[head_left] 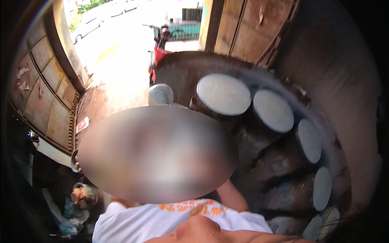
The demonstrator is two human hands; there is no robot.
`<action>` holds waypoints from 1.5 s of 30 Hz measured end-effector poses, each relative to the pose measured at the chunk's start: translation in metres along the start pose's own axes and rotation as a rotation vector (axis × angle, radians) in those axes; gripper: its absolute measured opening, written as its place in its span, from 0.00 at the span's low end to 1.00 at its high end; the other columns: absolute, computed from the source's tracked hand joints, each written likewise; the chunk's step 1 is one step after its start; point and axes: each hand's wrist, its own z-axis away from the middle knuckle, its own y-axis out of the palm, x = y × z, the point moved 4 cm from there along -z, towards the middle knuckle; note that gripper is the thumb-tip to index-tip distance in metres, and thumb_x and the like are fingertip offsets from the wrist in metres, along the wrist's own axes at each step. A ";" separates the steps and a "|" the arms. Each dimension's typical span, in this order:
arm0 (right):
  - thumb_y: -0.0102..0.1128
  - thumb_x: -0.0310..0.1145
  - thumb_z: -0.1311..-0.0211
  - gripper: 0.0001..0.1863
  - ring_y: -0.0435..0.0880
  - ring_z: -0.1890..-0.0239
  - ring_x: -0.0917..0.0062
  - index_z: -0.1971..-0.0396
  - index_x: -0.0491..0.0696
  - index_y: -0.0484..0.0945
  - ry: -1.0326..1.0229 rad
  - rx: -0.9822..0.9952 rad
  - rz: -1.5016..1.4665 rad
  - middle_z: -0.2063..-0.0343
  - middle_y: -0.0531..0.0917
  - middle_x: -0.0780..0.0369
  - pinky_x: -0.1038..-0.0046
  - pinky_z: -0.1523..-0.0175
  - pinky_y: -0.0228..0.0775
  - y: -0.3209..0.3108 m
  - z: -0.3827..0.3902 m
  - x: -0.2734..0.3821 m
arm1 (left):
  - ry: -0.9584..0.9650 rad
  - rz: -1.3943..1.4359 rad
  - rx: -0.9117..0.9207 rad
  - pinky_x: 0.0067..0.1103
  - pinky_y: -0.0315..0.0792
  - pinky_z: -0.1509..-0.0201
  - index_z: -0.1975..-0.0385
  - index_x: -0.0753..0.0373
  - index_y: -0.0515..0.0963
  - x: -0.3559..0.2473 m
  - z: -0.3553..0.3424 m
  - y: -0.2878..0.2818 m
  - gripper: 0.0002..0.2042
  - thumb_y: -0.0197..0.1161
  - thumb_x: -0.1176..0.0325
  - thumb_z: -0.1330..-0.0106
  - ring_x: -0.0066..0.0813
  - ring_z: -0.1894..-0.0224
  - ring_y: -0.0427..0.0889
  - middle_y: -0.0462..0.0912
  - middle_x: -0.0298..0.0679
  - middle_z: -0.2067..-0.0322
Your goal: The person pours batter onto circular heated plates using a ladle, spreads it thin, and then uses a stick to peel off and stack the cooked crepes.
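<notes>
Indoors, dark rounded surface [180,69], rusty doors [42,87].

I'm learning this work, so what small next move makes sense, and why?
Perhaps ease the right forearm leftward: it appears beside the dark round surface with white discs along its edge, and both hands are hidden, so contact cannot be ruled out.

white shirt [137,222]: orange print [200,209], illegible; red-white scrap [82,125]: marks too small

I see pale round discs [223,94], flat-faced; they follow a curve, far middle to near right, inside the dark rounded rim [343,162].
</notes>
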 end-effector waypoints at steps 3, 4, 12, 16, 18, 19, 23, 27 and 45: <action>0.43 0.32 0.31 0.22 0.63 0.91 0.88 0.37 0.50 0.60 0.077 -0.015 -0.003 0.86 0.71 0.66 0.85 0.87 0.55 -0.013 0.010 -0.012 | 0.088 0.108 -0.191 0.13 0.58 0.90 0.81 0.58 0.58 -0.024 0.008 -0.043 0.17 0.42 0.62 0.27 0.14 0.91 0.57 0.57 0.28 0.90; 0.43 0.32 0.31 0.22 0.63 0.91 0.88 0.37 0.50 0.60 0.042 -0.052 -0.003 0.86 0.71 0.66 0.85 0.87 0.55 -0.016 0.021 0.004 | 0.036 0.106 -0.193 0.13 0.58 0.90 0.81 0.58 0.58 -0.021 -0.003 -0.040 0.17 0.42 0.62 0.27 0.14 0.91 0.57 0.57 0.28 0.90; 0.48 0.33 0.32 0.22 0.68 0.88 0.82 0.38 0.54 0.64 -0.314 0.208 -0.152 0.82 0.76 0.57 0.82 0.88 0.54 0.011 0.043 0.081 | 0.193 -0.467 0.215 0.10 0.54 0.97 0.76 0.59 0.59 0.018 0.000 0.076 0.15 0.37 0.62 0.25 0.11 0.93 0.56 0.57 0.28 0.84; 0.46 0.34 0.31 0.20 0.64 0.91 0.83 0.41 0.54 0.66 -0.164 0.095 -0.104 0.85 0.74 0.60 0.82 0.86 0.59 -0.018 0.007 -0.012 | 0.050 -0.252 0.060 0.11 0.58 0.93 0.78 0.59 0.59 -0.018 -0.009 0.008 0.16 0.39 0.61 0.26 0.12 0.92 0.57 0.59 0.28 0.85; 0.44 0.34 0.30 0.21 0.64 0.91 0.86 0.39 0.53 0.64 -0.049 -0.050 -0.077 0.87 0.72 0.65 0.85 0.86 0.57 -0.031 0.000 -0.042 | -0.037 0.008 -0.087 0.12 0.59 0.90 0.79 0.59 0.59 -0.037 -0.021 -0.035 0.16 0.41 0.61 0.26 0.13 0.92 0.57 0.58 0.27 0.88; 0.44 0.34 0.30 0.21 0.64 0.91 0.86 0.39 0.53 0.64 -0.054 -0.050 -0.097 0.87 0.72 0.65 0.85 0.86 0.57 -0.031 0.003 -0.049 | 0.034 0.043 -0.225 0.13 0.58 0.91 0.80 0.59 0.58 -0.044 -0.023 -0.050 0.17 0.41 0.61 0.27 0.13 0.92 0.57 0.58 0.27 0.90; 0.44 0.33 0.30 0.22 0.65 0.90 0.87 0.38 0.49 0.61 -0.087 -0.070 0.026 0.86 0.72 0.64 0.85 0.86 0.57 -0.022 0.032 -0.023 | -0.001 -0.076 -0.029 0.13 0.59 0.92 0.76 0.63 0.61 -0.020 0.000 -0.030 0.16 0.39 0.61 0.26 0.12 0.92 0.56 0.57 0.27 0.87; 0.47 0.35 0.31 0.22 0.68 0.88 0.85 0.38 0.53 0.63 -0.323 -0.018 -0.042 0.85 0.73 0.61 0.85 0.87 0.55 -0.003 0.059 0.045 | 0.078 -0.509 0.178 0.10 0.58 0.94 0.42 0.64 0.61 0.009 -0.012 0.034 0.18 0.36 0.62 0.25 0.11 0.91 0.57 0.58 0.29 0.82; 0.45 0.35 0.31 0.20 0.63 0.92 0.86 0.40 0.52 0.62 -0.709 -0.673 -0.360 0.86 0.70 0.63 0.84 0.87 0.54 -0.075 0.213 -0.058 | -0.846 -0.032 -0.478 0.11 0.54 0.91 0.82 0.54 0.54 0.193 -0.200 -0.080 0.17 0.44 0.62 0.28 0.11 0.92 0.54 0.53 0.25 0.91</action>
